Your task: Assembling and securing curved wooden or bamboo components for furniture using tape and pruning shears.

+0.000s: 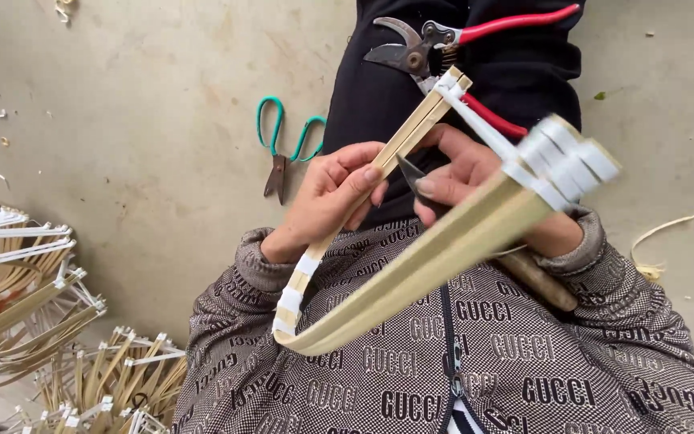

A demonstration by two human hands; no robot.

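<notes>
Left hand [335, 197] pinches the bamboo strip [363, 193] between thumb and fingertips, right at mid-length. The strip's long axis runs diagonally, from its taped end below the wrist up past the fingers toward the pruning shears [443, 40] above. Just right of those fingers, nearly touching, the right hand [483, 189] is curled tight around a knife [413, 175], blade tip angled up-left at the strip, wooden handle running down-right.
</notes>
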